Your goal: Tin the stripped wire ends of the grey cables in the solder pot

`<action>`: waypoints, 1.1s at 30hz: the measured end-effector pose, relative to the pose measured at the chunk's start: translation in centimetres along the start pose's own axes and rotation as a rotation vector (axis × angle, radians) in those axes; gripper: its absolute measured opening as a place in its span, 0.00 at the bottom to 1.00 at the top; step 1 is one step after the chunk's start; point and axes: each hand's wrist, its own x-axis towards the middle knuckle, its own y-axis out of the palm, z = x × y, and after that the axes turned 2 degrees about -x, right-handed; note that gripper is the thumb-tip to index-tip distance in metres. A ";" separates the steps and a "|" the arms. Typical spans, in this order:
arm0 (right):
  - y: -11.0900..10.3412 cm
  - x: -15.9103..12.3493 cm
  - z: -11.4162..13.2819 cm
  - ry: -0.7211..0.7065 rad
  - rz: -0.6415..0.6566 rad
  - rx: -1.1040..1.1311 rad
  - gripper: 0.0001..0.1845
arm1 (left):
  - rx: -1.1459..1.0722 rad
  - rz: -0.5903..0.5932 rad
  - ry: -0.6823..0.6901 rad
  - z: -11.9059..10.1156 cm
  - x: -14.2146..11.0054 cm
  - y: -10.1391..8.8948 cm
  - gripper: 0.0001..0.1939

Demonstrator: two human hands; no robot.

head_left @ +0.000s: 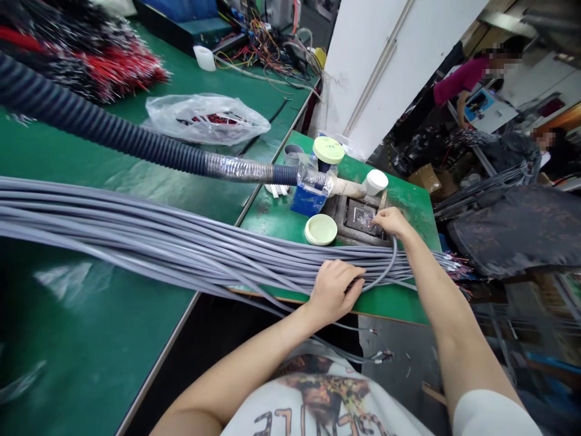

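A thick bundle of grey sheathed cables [181,242] runs across the green workbench from the left, and its far ends fan out into thin coloured wires [456,266] at the right. My left hand [336,292] is curled over the bundle near the bench's front edge, gripping it. One grey cable [391,257] loops up out of the bundle towards my right hand [393,221]. Those fingers are pinched together at the edge of a dark metal fixture [361,218]. I cannot tell whether they hold anything.
A ribbed dark hose [91,121] with a taped end crosses above the bench to a blue box [308,201]. Green lids, a white cap, a plastic bag and red-black wire bundles lie around. Co-workers stand at the upper right.
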 end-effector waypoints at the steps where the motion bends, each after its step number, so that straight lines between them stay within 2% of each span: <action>1: 0.1 0.2 -0.1 0.003 0.000 -0.017 0.14 | 0.015 0.001 0.006 0.0 0.0 0.0 0.09; 13: 0.2 1.0 -0.2 -0.030 -0.004 -0.050 0.10 | 0.068 0.010 0.030 0.1 -0.1 0.2 0.08; 16: -0.2 0.4 0.4 -0.041 -0.013 0.011 0.12 | 0.074 0.006 0.036 0.2 0.0 0.2 0.09; 19: -1.4 -1.6 0.9 -0.037 -0.045 0.102 0.13 | 0.075 -0.003 0.041 0.4 0.0 0.3 0.09; 21: -2.8 -4.2 0.6 -0.035 -0.069 0.202 0.14 | 0.072 -0.008 0.039 0.4 -0.1 0.3 0.09; 23: -4.2 -8.0 -0.3 -0.051 -0.103 0.374 0.14 | 0.070 -0.008 0.035 0.5 -0.2 0.2 0.09; 25: -5.4 -12.8 -2.0 -0.065 -0.169 0.560 0.14 | 0.072 0.001 0.037 0.4 -0.3 0.1 0.08; 27: -5.9 -18.4 -4.4 -0.043 -0.243 0.643 0.13 | 0.084 0.022 0.042 0.3 -0.3 0.1 0.08; 29: -5.3 -24.1 -7.4 0.039 -0.288 0.695 0.12 | 0.102 0.069 0.062 0.1 -0.2 0.3 0.08; 31: -3.7 -29.3 -10.7 0.186 -0.234 0.693 0.13 | 0.133 0.151 0.099 -0.2 -0.1 0.8 0.08; 33: -1.3 -33.4 -13.9 0.365 -0.132 0.610 0.15 | 0.184 0.247 0.147 -0.5 0.0 1.7 0.09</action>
